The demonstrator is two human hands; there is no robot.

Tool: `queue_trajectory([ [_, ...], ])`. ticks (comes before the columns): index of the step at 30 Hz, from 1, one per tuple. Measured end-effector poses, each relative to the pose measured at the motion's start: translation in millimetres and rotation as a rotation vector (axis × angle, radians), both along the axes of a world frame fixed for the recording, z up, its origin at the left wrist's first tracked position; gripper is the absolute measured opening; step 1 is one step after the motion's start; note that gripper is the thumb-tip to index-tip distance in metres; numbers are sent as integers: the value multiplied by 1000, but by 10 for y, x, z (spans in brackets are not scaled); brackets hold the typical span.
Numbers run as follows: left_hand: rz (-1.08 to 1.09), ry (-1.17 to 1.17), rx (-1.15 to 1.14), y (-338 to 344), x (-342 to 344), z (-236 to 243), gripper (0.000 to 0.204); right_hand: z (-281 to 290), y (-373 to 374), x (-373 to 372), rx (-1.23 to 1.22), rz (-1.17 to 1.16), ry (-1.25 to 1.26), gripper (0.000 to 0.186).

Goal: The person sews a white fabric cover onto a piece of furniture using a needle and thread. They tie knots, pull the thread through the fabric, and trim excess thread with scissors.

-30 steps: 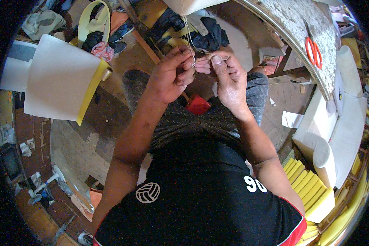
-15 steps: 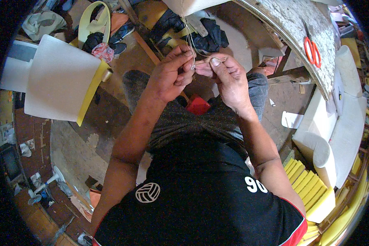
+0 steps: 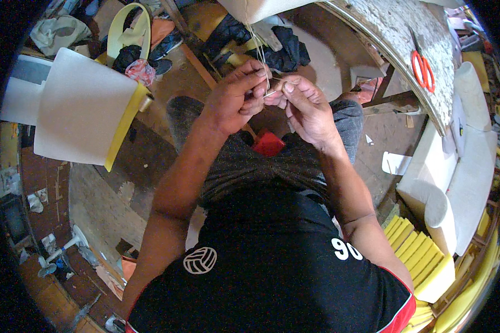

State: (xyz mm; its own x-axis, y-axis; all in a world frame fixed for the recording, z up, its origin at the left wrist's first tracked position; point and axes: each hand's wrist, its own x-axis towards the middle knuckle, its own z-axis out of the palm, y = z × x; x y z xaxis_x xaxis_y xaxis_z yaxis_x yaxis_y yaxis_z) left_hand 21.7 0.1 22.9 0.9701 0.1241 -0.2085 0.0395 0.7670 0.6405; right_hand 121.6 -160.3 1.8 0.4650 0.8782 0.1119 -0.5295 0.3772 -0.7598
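Pinching a pale thread (image 3: 259,53) near the top centre of the frame, the left hand (image 3: 236,97) has its fingertips closed on the strand, which runs up to a cream fabric piece (image 3: 261,8) at the upper edge. The right hand (image 3: 305,105) is closed on what looks like a thin needle (image 3: 280,89), though it is too fine to be sure. Stitching seems under way, not finished: thread is taut, nothing cut. Orange-handled scissors (image 3: 422,69) lie untouched on the worktable (image 3: 389,28), upper right.
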Motion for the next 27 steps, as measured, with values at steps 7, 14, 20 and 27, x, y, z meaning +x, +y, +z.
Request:
queue_trajectory([
  [7,166,-79,-78,112,-33,-188,5,73,-41,52,-26,-25,-131,20],
  [14,159,-111,-204,96,-136,-103,6,121,-90,42,-161,-76,-358,22],
  [20,18,-187,-277,25,-217,-159,16,142,-52,10,-145,-274,-289,20],
  [27,38,-232,-275,-136,-314,-290,9,269,-47,150,-148,-411,89,18],
])
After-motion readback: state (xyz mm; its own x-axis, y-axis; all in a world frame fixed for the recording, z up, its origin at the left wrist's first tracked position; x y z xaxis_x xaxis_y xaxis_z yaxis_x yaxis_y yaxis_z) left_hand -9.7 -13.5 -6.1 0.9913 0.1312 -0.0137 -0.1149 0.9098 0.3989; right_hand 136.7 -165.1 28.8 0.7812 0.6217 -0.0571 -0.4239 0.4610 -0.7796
